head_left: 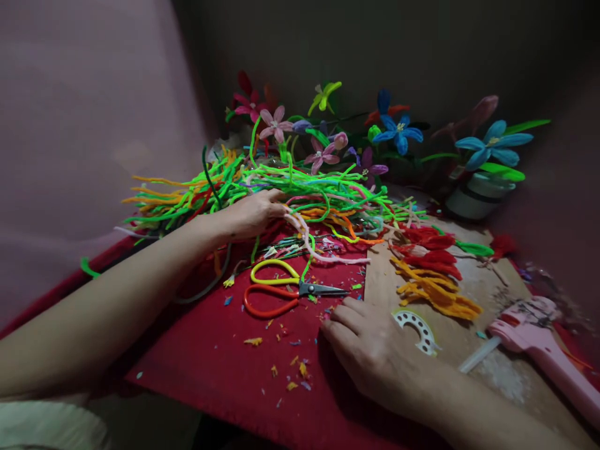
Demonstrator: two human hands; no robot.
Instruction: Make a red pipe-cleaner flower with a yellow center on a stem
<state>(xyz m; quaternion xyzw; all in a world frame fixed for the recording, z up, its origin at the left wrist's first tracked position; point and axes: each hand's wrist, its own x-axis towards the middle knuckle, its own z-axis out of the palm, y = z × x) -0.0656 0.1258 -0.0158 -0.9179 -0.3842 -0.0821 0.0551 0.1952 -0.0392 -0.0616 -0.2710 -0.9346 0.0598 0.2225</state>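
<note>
My left hand (260,214) reaches into a large heap of pipe cleaners (309,178), mostly green with some orange and red. Its fingers are closed around pale pink pipe cleaners (316,251), whose loose ends trail to the right over the red cloth. My right hand (368,353) rests on the table with its fingers curled under; what they hold, if anything, is hidden. Just beyond its knuckles lie scissors (302,289) with one yellow and one red handle loop, blades pointing right. A white curved piece with holes (417,328) lies beside that hand.
Pipe-cleaner flowers (323,153) stand along the back, a blue one (492,142) above a grey pot (480,197). Red petals (429,250) and orange petals (435,290) lie on a brown board (379,275). A pink glue gun (544,350) sits at right. Fluff scraps dot the red cloth (210,369).
</note>
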